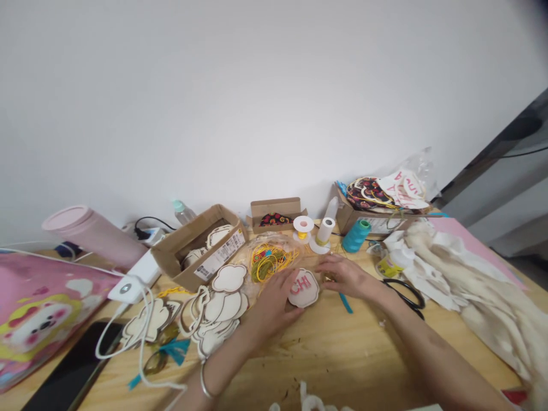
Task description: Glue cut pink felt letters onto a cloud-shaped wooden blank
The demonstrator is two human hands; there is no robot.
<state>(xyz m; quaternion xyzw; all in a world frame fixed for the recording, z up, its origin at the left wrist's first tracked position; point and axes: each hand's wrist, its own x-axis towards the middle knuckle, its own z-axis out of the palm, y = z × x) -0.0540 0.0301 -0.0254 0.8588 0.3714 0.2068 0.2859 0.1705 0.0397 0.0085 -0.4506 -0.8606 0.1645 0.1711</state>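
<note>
A scalloped cream piece with pink letters (303, 289) lies on the wooden table in front of me. My left hand (276, 302) rests at its left edge, fingers apart, with the fingertips touching or just over its rim. Just right of the piece is my right hand (342, 276), its fingers bent over the table; what they hold, if anything, is too small to tell. A short blue ribbon (345, 303) sticks out below that hand. Behind the piece lies a tangle of yellow and green cords (272, 261) on clear plastic.
Blank cream shapes (222, 308) lie left of my left hand, near an open cardboard box (197, 245). Spools, a teal thread cone (357, 236) and a filled box (368, 220) stand behind. Black-handled scissors (405, 294) and crumpled cloth (483, 302) are right; a phone (75, 365) lies left.
</note>
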